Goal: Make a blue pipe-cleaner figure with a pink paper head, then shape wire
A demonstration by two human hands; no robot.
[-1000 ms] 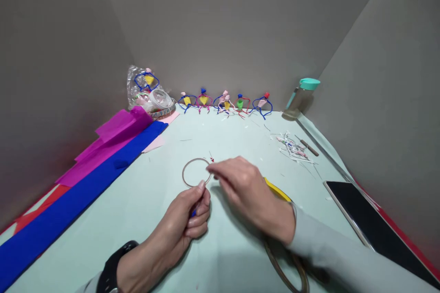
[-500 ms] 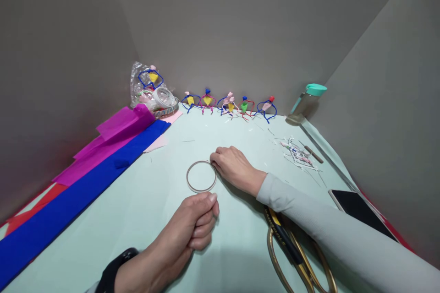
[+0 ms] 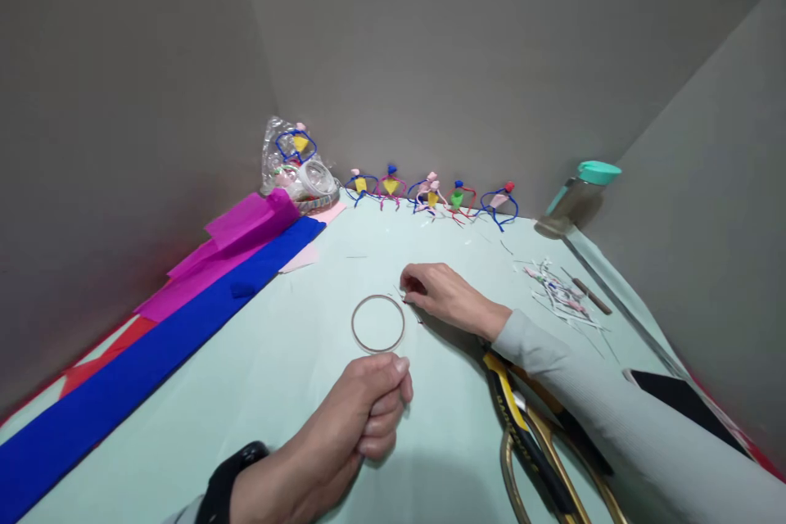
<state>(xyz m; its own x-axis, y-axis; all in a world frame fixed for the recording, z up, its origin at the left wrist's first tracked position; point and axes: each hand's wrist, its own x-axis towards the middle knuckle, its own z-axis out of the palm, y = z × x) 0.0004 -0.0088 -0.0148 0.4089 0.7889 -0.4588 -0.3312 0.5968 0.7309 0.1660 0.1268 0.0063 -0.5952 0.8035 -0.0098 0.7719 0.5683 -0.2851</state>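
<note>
A thin brownish ring lies flat on the pale table in front of me. My left hand is closed at the ring's near edge, thumb pressed on the curled index finger; whatever it may hold is hidden. To the right of the ring, my right hand rests low over the table with its fingers drawn together. Thin dark strands show by its fingertips, too fine to tell whether they are gripped. Below the right forearm are scissors with gold and black-yellow handles, partly covered by the sleeve.
Small twisted-paper figures stand along the back wall. Blue and magenta paper lie left, beside a plastic bag. At right are a teal-lidded bottle, paper scraps, a brown-handled tool and a phone-like dark slab.
The view has shifted left, so everything sits further right. My right hand has drawn slightly away from the ring, uncovering thin strands near its fingertips. The left hand keeps its closed pose.
</note>
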